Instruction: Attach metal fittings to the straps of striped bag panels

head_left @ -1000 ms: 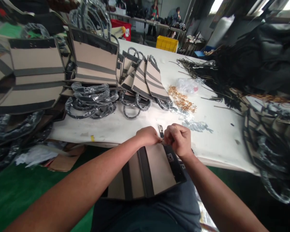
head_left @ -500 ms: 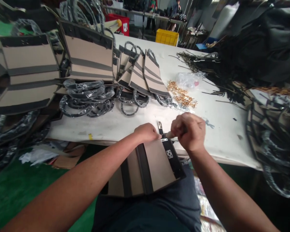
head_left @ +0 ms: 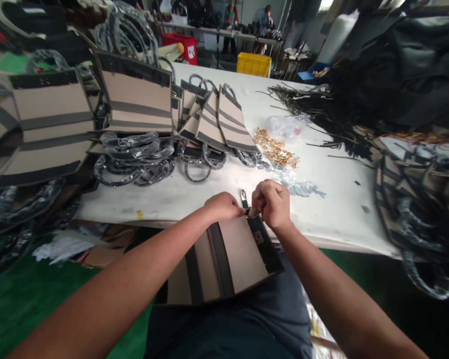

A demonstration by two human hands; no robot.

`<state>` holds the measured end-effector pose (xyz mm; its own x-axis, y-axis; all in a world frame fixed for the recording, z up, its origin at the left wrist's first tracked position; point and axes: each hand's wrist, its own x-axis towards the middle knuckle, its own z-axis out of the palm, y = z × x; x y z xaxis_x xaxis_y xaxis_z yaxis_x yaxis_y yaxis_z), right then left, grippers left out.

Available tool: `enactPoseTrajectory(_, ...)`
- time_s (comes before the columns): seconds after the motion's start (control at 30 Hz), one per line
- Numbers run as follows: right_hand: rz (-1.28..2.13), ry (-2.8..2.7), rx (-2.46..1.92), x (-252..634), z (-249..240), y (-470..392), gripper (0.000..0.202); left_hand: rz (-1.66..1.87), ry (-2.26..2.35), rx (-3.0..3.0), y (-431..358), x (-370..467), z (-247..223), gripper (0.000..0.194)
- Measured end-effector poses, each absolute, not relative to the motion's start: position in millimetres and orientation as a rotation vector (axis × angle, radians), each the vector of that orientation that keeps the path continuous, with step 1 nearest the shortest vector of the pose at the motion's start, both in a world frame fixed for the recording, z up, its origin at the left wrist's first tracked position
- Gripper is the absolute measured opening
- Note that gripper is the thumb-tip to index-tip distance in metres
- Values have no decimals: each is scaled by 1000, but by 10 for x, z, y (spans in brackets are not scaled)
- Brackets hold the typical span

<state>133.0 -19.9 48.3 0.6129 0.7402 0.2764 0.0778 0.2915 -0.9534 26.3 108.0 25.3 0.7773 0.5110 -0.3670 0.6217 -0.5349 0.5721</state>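
Note:
A beige and black bag panel (head_left: 243, 254) lies tilted between my lap and the table's front edge. At its upper corner my left hand (head_left: 224, 205) is closed on the panel's edge. My right hand (head_left: 272, 202) is curled just to the right of it, fingers pinched at the same corner; what they hold is too small to name. A black strap with a metal end (head_left: 243, 196) sticks up between the hands. A square metal fitting (head_left: 258, 237) sits on the black band below my right hand.
Bag panels (head_left: 138, 94) with plastic-wrapped handles (head_left: 130, 149) are stacked at the left. Gold pieces (head_left: 279, 149), silver pieces (head_left: 303, 188) and a plastic bag (head_left: 286, 127) lie on the white table (head_left: 344, 209). More bags (head_left: 415, 209) stand at the right.
My right hand has moved left and closer to my left hand at the panel's corner. It now covers part of that corner. The view has shifted slightly.

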Motion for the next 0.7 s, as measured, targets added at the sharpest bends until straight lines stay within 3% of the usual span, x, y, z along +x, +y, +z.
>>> enactPoseTrajectory(0.13,548,-908,-1261,1322,462,-219,45,1,863,2359,908,99,367,26)
enactPoseTrajectory(0.27,578,-925,-1250,1325,502,-235,47,507,675,2614,402,-353,310,49)
enactPoseTrajectory(0.43,616,-905,-1223,1327,518,-227,47,266,304,2855,-257,-754,-48,106)
enactPoseTrajectory(0.5,610,-918,-1231,1326,524,-233,47,181,310,2910,-378,-752,-152,109)
enactPoseTrajectory(0.7,633,-866,-1202,1346,547,-235,46,106,337,2909,-356,-653,-105,92)
